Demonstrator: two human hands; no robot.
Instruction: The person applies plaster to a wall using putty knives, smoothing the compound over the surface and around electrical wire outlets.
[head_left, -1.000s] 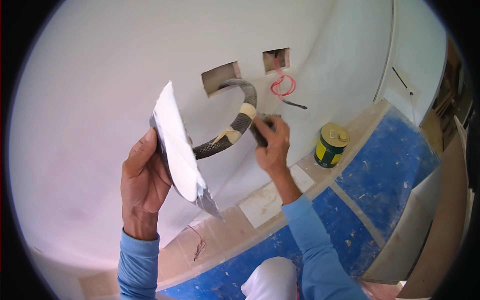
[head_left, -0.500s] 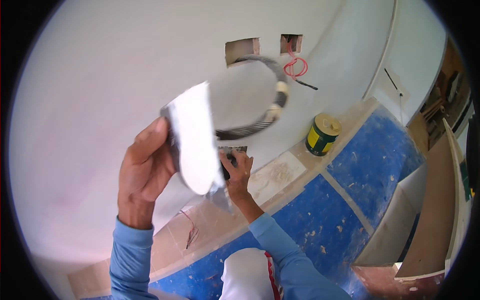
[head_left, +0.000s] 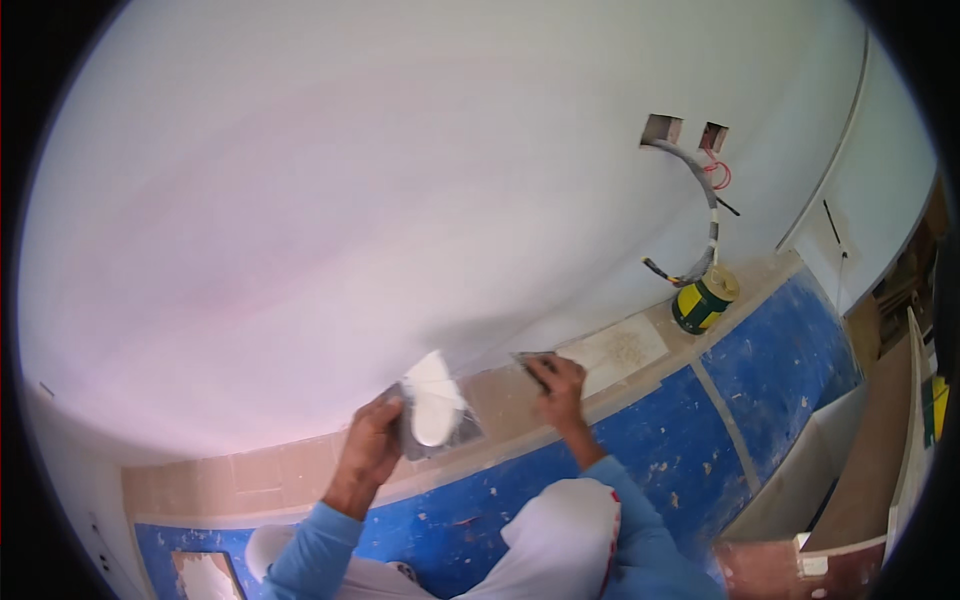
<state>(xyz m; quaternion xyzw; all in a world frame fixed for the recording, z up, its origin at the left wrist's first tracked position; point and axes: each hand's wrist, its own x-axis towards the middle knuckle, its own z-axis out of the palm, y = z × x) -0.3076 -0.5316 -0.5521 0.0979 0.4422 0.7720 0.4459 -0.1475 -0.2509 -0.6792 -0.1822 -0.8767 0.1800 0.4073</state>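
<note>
My left hand (head_left: 368, 447) grips a flat metal plate (head_left: 425, 451) by its edge. A thick mound of white putty (head_left: 433, 405) lies on that plate. To the right, my right hand (head_left: 562, 388) is closed round the handle of a trowel (head_left: 522, 358), whose thin blade points left toward the wall; most of its handle is hidden by the fingers. Both hands are held low in front of the pale, smooth wall (head_left: 300, 230). I cannot tell whether the trowel's blade touches it.
A green and yellow bucket (head_left: 705, 300) stands by the wall at right. Above it, a thick cable (head_left: 712, 215) and red wires (head_left: 720, 175) hang from cut-out boxes. Blue sheeting (head_left: 640, 460) covers the floor beside a tiled strip. Boards (head_left: 860, 440) lean at far right.
My view has swung left, so the boxes and bucket sit farther right. The plate with putty has lowered away from my head. My right hand has come out from behind it, still holding the trowel.
</note>
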